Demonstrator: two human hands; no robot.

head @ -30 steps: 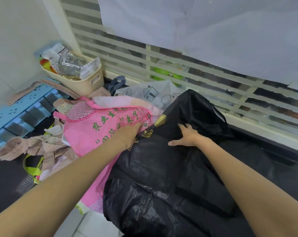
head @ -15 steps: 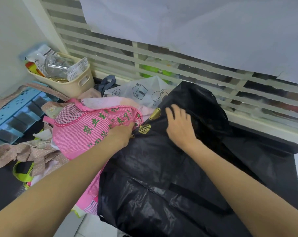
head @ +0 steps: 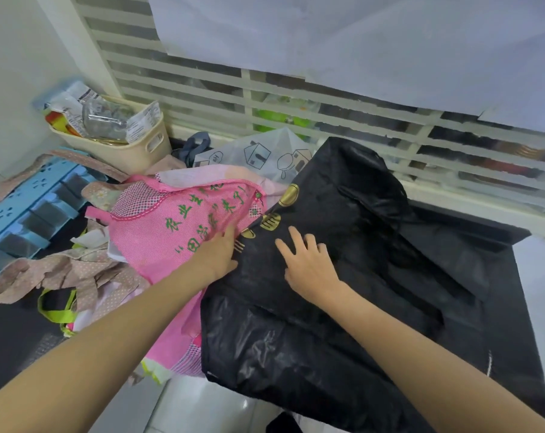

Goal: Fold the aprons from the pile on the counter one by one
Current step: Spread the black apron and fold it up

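A shiny black apron (head: 343, 314) with gold cutlery prints lies spread over the counter's right half. My right hand (head: 308, 264) rests flat on it with fingers spread. My left hand (head: 218, 254) lies at the black apron's left edge, where it meets a pink apron (head: 171, 232) with green lettering; its fingertips are partly hidden at that edge. The pink apron tops a pile with beige dotted cloth (head: 64, 273) and a white printed apron (head: 258, 154) behind it.
A cream basket (head: 133, 151) full of packets stands at the back left by the wall. A blue plastic rack (head: 24, 207) lies at the left. A slatted window (head: 327, 104) runs behind the counter. The counter's front edge drops to a pale floor (head: 196, 407).
My right hand slid back toward me across the black apron and spread flat. My left hand stayed at the black apron's left edge. The camera shifted slightly.
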